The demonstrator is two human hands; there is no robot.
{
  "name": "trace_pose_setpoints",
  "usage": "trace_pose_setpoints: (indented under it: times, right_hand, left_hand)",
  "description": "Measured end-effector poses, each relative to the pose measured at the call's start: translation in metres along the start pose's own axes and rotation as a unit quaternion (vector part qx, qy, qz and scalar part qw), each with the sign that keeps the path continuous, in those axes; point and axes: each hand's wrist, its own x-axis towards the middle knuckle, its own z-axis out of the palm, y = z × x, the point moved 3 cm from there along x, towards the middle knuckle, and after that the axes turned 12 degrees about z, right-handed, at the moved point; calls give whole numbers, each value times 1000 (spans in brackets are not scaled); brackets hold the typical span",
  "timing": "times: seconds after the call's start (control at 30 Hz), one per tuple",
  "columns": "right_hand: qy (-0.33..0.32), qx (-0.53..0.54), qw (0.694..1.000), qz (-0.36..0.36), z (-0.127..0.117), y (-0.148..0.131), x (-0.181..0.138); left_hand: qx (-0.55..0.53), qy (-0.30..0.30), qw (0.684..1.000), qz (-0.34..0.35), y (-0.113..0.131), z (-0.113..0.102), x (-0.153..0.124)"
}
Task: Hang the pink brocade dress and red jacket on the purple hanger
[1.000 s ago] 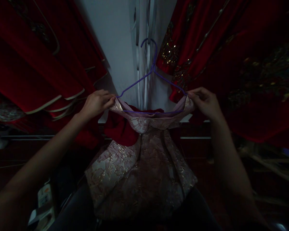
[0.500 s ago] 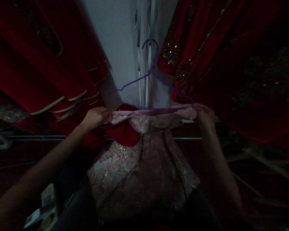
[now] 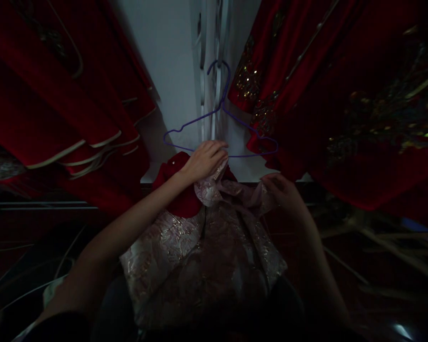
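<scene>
A pink brocade garment (image 3: 178,242) with a metallic gold pattern spreads over my lap. My left hand (image 3: 206,164) is closed on a bunched upper part of it, in front of the lower bar of a purple hanger (image 3: 248,126). To the right, my right hand (image 3: 281,189) pinches the same fabric's upper edge, lower than the hanger bar. The hanger hangs by its hook, and no fabric covers its shoulders. Behind the left forearm lies a piece of red cloth (image 3: 180,204). My left fingertips partly hide the fabric and the bar.
Red garments with pale trim (image 3: 103,118) hang on the left. More red garments with gold sequins (image 3: 248,76) hang on the right. Metal rods (image 3: 214,95) run down a pale panel (image 3: 171,61) between them. The light is dim.
My left hand has moved right, to the middle of the hanger. My right hand has come inward and slightly down. The stretched upper edge of the garment is now slack and bunched.
</scene>
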Motion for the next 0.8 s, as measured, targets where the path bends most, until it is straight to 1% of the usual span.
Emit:
trace_pose_setpoints:
  times: [0.07, 0.13, 0.2, 0.23, 0.3, 0.43, 0.5, 0.57, 0.67, 0.8]
  right_hand:
    - [1, -13, 1000, -7, 3, 0, 0]
    - [14, -15, 1000, -12, 3, 2, 1]
    - [30, -3, 999, -13, 2, 4, 3]
    - [39, 6, 999, -9, 1, 5, 4]
    - [63, 27, 998, 1, -3, 8, 6]
    - [149, 62, 987, 14, -15, 13, 11]
    - [195, 77, 978, 13, -20, 16, 12]
    - [229, 90, 969, 7, -24, 17, 12]
    - [259, 106, 960, -4, -28, 14, 9]
    - [264, 121, 957, -24, -27, 5, 4]
  left_hand:
    - [-35, -41, 998, 15, 10, 27, 8]
    - [-36, -91, 995, 10, 19, 50, 6]
    - [-16, -105, 994, -26, 27, 60, 0]
    - [-10, -103, 994, -44, 30, 60, -3]
    - [-18, -88, 994, -67, 39, 50, -9]
    - [-60, -60, 995, -60, 59, 16, -18]
    - [-69, -57, 994, -68, 64, -1, -23]
    - [-76, -60, 992, -77, 65, -15, -30]
    - [-86, -68, 991, -71, 62, -31, -41]
    - [-68, -77, 992, -71, 59, -42, -51]
